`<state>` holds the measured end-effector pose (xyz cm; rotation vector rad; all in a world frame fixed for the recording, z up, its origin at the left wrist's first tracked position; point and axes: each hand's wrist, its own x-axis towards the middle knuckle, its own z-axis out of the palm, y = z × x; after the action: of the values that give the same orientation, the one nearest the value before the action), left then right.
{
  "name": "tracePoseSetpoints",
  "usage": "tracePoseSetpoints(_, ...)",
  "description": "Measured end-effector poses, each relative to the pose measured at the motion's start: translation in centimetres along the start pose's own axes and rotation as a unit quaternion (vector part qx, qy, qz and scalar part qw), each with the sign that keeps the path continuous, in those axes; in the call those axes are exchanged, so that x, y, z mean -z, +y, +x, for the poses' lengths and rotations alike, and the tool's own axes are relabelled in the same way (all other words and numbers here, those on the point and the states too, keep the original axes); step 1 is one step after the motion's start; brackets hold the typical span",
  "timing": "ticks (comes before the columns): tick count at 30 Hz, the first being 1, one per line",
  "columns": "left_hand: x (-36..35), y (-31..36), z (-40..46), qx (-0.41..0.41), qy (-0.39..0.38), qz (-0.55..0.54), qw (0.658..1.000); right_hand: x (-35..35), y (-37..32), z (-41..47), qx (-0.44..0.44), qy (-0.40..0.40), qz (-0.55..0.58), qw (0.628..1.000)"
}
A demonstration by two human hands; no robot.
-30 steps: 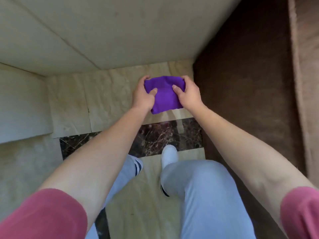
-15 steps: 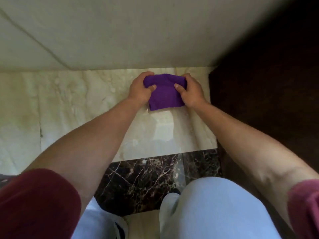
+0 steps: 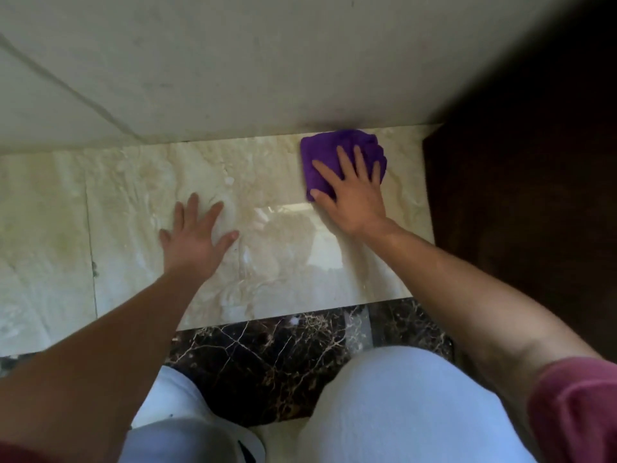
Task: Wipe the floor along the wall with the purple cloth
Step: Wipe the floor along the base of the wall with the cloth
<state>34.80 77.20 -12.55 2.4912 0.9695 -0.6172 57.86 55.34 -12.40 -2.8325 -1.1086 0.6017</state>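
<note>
The folded purple cloth point(image 3: 337, 145) lies on the cream marble floor point(image 3: 140, 208), right against the foot of the pale wall point(image 3: 233, 61) and near the right corner. My right hand point(image 3: 352, 195) rests flat on the cloth with fingers spread, pressing it down and covering its lower half. My left hand point(image 3: 193, 237) lies palm down on the bare tile, to the left of the cloth and closer to me, fingers apart and holding nothing.
A dark brown wooden surface point(image 3: 534, 195) rises at the right, bounding the floor strip. A dark veined marble band point(image 3: 267, 355) runs across nearer me. My knees in light trousers point(image 3: 400, 412) fill the bottom. The cream floor stretches on to the left along the wall.
Both hands held the cloth up before. Now it lies on the floor by the wall under my right hand, and my left hand has let go and rests on the tile.
</note>
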Motion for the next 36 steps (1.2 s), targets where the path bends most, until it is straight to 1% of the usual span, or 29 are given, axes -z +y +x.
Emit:
tracePoseSetpoints(3,-0.3,-1.4,-0.6,-0.021,-0.028,0.040,0.999,0.1,3.3,0.4,-0.048,0.027,-0.004,0.998)
tracePoseSetpoints(5,-0.3,-1.0,-0.5,-0.022,-0.034,0.039,0.998,1.1,6.7,0.5,-0.096,0.034,-0.004,0.995)
tracePoseSetpoints(7,-0.4,-0.8,-0.5,-0.023,-0.033,0.025,0.999,1.5,8.6,0.7,-0.118,0.026,-0.002,0.993)
tracePoseSetpoints(9,-0.4,-0.8,-0.9,-0.017,-0.034,0.014,0.999,1.0,7.2,1.3,-0.138,0.036,0.011,0.990)
tracePoseSetpoints(12,0.1,-1.5,-2.3,0.013,-0.025,0.003,1.000,-0.6,0.4,3.1,-0.160,0.060,0.026,0.985)
tracePoseSetpoints(15,0.6,-3.6,-4.3,0.060,-0.021,-0.006,0.998,-2.0,-7.5,4.1,-0.104,0.058,0.029,0.992)
tracePoseSetpoints(17,1.3,-6.0,-5.8,0.097,-0.046,-0.015,0.994,-2.8,-13.5,4.7,-0.011,0.039,0.015,0.999)
tracePoseSetpoints(20,2.3,-8.8,-7.9,0.130,-0.083,-0.028,0.988,-3.3,-20.9,5.8,0.121,-0.038,-0.022,0.992)
tracePoseSetpoints(22,2.7,-10.4,-8.5,0.129,-0.088,-0.011,0.988,-2.7,-23.1,6.5,0.152,-0.065,-0.036,0.986)
tracePoseSetpoints(23,3.0,-11.1,-8.6,0.132,-0.084,-0.003,0.988,-2.4,-23.1,6.7,0.161,-0.067,-0.046,0.984)
tracePoseSetpoints(25,3.5,-11.9,-8.1,0.137,-0.075,0.010,0.988,-1.6,-20.3,6.3,0.167,-0.061,-0.055,0.983)
tracePoseSetpoints(27,3.5,-12.6,-7.3,0.143,-0.056,-0.009,0.988,-1.0,-15.7,5.5,0.128,-0.044,-0.066,0.989)
tracePoseSetpoints(29,3.3,-13.1,-6.9,0.161,-0.041,-0.037,0.985,0.0,-10.2,4.4,0.038,-0.033,-0.063,0.997)
tracePoseSetpoints(31,2.9,-13.8,-7.2,0.190,-0.028,-0.071,0.979,0.9,-6.1,3.4,-0.048,-0.031,-0.055,0.997)
tracePoseSetpoints(33,2.1,-14.6,-7.8,0.211,-0.030,-0.078,0.974,1.1,-4.3,3.2,-0.117,-0.043,-0.030,0.992)
tracePoseSetpoints(36,0.5,-15.6,-8.2,0.234,-0.042,-0.072,0.969,0.2,-6.6,4.4,-0.182,-0.042,-0.008,0.982)
